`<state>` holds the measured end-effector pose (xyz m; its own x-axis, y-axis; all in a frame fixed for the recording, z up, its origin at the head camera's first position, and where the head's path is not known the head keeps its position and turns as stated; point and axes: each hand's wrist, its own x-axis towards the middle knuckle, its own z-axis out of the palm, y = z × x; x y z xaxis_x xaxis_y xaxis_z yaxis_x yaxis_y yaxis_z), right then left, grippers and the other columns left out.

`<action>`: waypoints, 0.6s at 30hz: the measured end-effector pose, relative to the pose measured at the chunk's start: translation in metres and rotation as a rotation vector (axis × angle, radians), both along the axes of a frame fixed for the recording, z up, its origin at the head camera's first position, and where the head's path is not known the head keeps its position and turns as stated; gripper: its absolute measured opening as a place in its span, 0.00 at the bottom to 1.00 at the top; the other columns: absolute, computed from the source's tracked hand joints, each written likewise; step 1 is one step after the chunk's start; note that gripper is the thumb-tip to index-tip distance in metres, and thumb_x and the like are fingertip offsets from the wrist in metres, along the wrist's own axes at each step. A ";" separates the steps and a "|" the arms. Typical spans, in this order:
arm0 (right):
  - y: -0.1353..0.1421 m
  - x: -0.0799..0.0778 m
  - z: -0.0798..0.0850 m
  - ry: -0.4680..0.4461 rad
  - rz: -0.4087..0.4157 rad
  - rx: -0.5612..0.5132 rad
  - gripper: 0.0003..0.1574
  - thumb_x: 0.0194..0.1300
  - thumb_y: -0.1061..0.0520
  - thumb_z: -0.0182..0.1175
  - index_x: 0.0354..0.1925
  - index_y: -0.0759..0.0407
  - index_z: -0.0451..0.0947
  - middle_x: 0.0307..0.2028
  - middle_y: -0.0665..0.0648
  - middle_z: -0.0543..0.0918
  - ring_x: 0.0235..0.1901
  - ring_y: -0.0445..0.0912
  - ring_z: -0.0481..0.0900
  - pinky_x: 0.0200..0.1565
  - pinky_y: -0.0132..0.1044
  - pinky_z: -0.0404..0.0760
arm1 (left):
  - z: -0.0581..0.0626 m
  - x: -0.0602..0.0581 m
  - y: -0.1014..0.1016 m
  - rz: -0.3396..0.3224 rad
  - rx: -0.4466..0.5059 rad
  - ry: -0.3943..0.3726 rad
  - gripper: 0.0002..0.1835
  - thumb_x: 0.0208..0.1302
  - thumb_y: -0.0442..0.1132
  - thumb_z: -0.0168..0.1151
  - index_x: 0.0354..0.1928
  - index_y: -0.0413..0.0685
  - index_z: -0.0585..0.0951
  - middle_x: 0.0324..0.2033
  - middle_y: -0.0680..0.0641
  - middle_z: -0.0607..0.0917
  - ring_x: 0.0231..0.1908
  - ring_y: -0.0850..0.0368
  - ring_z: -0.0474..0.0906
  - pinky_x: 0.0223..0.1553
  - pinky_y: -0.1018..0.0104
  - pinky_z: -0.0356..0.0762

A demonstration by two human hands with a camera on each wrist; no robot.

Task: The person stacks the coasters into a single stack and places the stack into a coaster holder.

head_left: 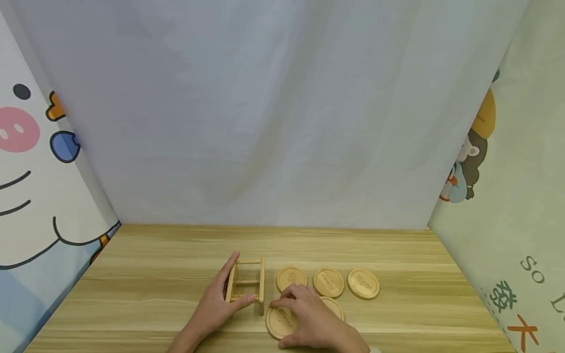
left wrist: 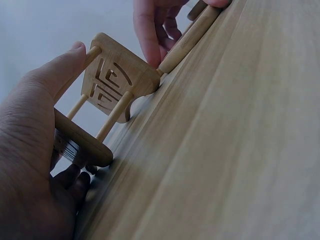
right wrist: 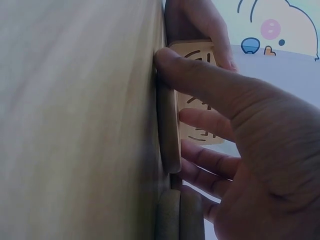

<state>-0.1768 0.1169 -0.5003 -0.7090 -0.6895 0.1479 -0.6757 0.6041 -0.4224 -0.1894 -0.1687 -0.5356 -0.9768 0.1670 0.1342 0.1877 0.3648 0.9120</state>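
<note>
In the head view, my left hand [head_left: 216,301] grips a small wooden coaster rack [head_left: 262,282] by its sides, thumb along the near side. The left wrist view shows the rack's cut-out end panel [left wrist: 112,80] and its round bars. Just right of it, my right hand [head_left: 311,318] reaches over a round wooden coaster [head_left: 279,321] with an engraved mark. Its thumb and forefinger hold the coaster's edge; the right wrist view shows this coaster [right wrist: 169,130] lying low against the table. Another coaster [head_left: 334,308] is partly hidden under the right hand.
Behind the right hand, a row of round coasters lies on the wood-grain table [head_left: 176,260]: a left one [head_left: 291,277], a middle one [head_left: 328,283] and a right one [head_left: 364,284]. A pale curtain [head_left: 273,122] hangs at the back, with printed cloths on both sides.
</note>
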 end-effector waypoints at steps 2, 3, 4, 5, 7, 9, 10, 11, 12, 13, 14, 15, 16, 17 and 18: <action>-0.001 0.001 0.002 -0.001 -0.002 0.006 0.47 0.50 0.40 0.91 0.66 0.47 0.88 0.57 0.43 0.80 0.58 0.40 0.74 0.63 0.44 0.76 | 0.001 0.000 -0.001 -0.005 0.006 -0.002 0.59 0.67 0.50 0.83 0.91 0.64 0.54 0.88 0.42 0.57 0.79 0.38 0.69 0.73 0.40 0.72; -0.001 0.002 0.002 -0.002 -0.002 0.008 0.47 0.50 0.40 0.91 0.66 0.47 0.88 0.57 0.43 0.80 0.58 0.40 0.74 0.63 0.44 0.76 | 0.001 0.000 -0.001 -0.006 0.008 -0.002 0.59 0.67 0.50 0.83 0.91 0.63 0.54 0.88 0.42 0.56 0.79 0.38 0.69 0.74 0.40 0.71; -0.001 0.002 0.003 -0.001 -0.001 0.011 0.46 0.50 0.40 0.91 0.66 0.47 0.88 0.57 0.43 0.80 0.58 0.40 0.75 0.63 0.44 0.77 | 0.001 0.000 -0.001 -0.005 0.006 -0.003 0.59 0.68 0.50 0.82 0.91 0.64 0.54 0.88 0.43 0.56 0.79 0.38 0.68 0.74 0.39 0.71; -0.002 0.002 0.003 0.000 -0.001 0.012 0.46 0.51 0.40 0.91 0.66 0.47 0.88 0.57 0.43 0.80 0.58 0.40 0.75 0.63 0.44 0.77 | 0.001 0.000 -0.001 -0.004 0.004 -0.004 0.58 0.68 0.50 0.82 0.91 0.64 0.54 0.88 0.43 0.56 0.80 0.38 0.67 0.74 0.39 0.71; -0.002 0.002 0.003 0.001 -0.001 0.016 0.46 0.51 0.41 0.91 0.66 0.47 0.88 0.57 0.43 0.80 0.58 0.40 0.75 0.63 0.44 0.77 | 0.002 0.000 -0.001 -0.002 0.001 -0.004 0.58 0.68 0.50 0.82 0.91 0.65 0.54 0.88 0.43 0.56 0.80 0.38 0.67 0.74 0.38 0.71; -0.003 0.002 0.003 0.001 -0.002 0.017 0.46 0.51 0.41 0.91 0.66 0.47 0.88 0.57 0.43 0.80 0.58 0.40 0.75 0.63 0.43 0.77 | 0.002 0.000 -0.001 -0.001 -0.002 -0.003 0.58 0.68 0.50 0.82 0.91 0.65 0.54 0.88 0.43 0.56 0.80 0.38 0.67 0.74 0.37 0.71; -0.003 0.002 0.003 0.000 -0.004 0.017 0.45 0.52 0.41 0.91 0.66 0.48 0.88 0.57 0.44 0.80 0.58 0.40 0.75 0.63 0.44 0.77 | 0.002 0.000 -0.002 -0.002 -0.002 -0.003 0.58 0.68 0.50 0.82 0.91 0.65 0.54 0.88 0.43 0.56 0.80 0.38 0.67 0.74 0.37 0.70; -0.003 0.002 0.003 -0.003 -0.006 0.017 0.45 0.52 0.41 0.91 0.66 0.48 0.88 0.57 0.44 0.80 0.58 0.40 0.75 0.63 0.44 0.77 | 0.002 0.000 -0.002 -0.002 -0.003 0.000 0.58 0.68 0.50 0.82 0.91 0.65 0.54 0.88 0.43 0.56 0.80 0.38 0.67 0.74 0.36 0.70; -0.003 0.002 0.003 -0.005 -0.008 0.017 0.45 0.52 0.41 0.91 0.66 0.48 0.88 0.57 0.43 0.80 0.58 0.40 0.75 0.63 0.44 0.77 | 0.002 0.000 -0.002 -0.001 -0.004 0.004 0.58 0.68 0.50 0.82 0.91 0.65 0.54 0.88 0.43 0.56 0.80 0.38 0.66 0.74 0.36 0.70; -0.003 0.002 0.003 -0.008 -0.012 0.018 0.45 0.52 0.42 0.90 0.66 0.48 0.88 0.57 0.43 0.80 0.59 0.40 0.75 0.63 0.44 0.77 | 0.002 0.000 -0.002 -0.001 -0.005 0.006 0.58 0.68 0.50 0.82 0.91 0.65 0.55 0.88 0.44 0.56 0.80 0.38 0.67 0.74 0.36 0.70; -0.003 0.002 0.003 -0.013 -0.014 0.018 0.45 0.52 0.42 0.90 0.67 0.48 0.88 0.58 0.43 0.80 0.59 0.40 0.75 0.63 0.44 0.77 | 0.002 0.000 -0.002 -0.001 -0.005 0.009 0.58 0.68 0.50 0.82 0.91 0.66 0.55 0.88 0.44 0.56 0.81 0.38 0.66 0.75 0.36 0.69; -0.002 0.002 0.004 -0.018 -0.019 0.016 0.45 0.53 0.42 0.90 0.67 0.48 0.88 0.58 0.43 0.80 0.59 0.40 0.75 0.63 0.44 0.78 | 0.002 0.000 -0.001 -0.001 -0.006 0.013 0.58 0.68 0.50 0.82 0.91 0.66 0.55 0.88 0.44 0.56 0.81 0.38 0.66 0.75 0.36 0.69; -0.002 0.003 0.004 -0.020 -0.022 0.014 0.45 0.53 0.42 0.90 0.67 0.48 0.88 0.58 0.44 0.80 0.59 0.40 0.75 0.63 0.44 0.78 | 0.002 0.000 -0.001 0.000 -0.009 0.016 0.58 0.67 0.50 0.82 0.91 0.66 0.55 0.88 0.43 0.56 0.81 0.38 0.66 0.75 0.37 0.70; -0.002 0.003 0.004 -0.019 -0.026 0.012 0.45 0.54 0.42 0.89 0.67 0.49 0.87 0.58 0.44 0.80 0.60 0.41 0.75 0.63 0.45 0.79 | 0.002 0.000 -0.001 0.002 -0.012 0.020 0.58 0.67 0.50 0.83 0.91 0.67 0.55 0.88 0.43 0.57 0.80 0.39 0.67 0.75 0.38 0.70; -0.002 0.003 0.004 -0.014 -0.030 0.010 0.45 0.54 0.42 0.89 0.68 0.49 0.87 0.59 0.45 0.80 0.60 0.41 0.75 0.64 0.45 0.79 | 0.002 0.000 -0.001 0.002 -0.012 0.023 0.58 0.67 0.50 0.83 0.91 0.67 0.55 0.88 0.43 0.57 0.80 0.39 0.67 0.75 0.39 0.71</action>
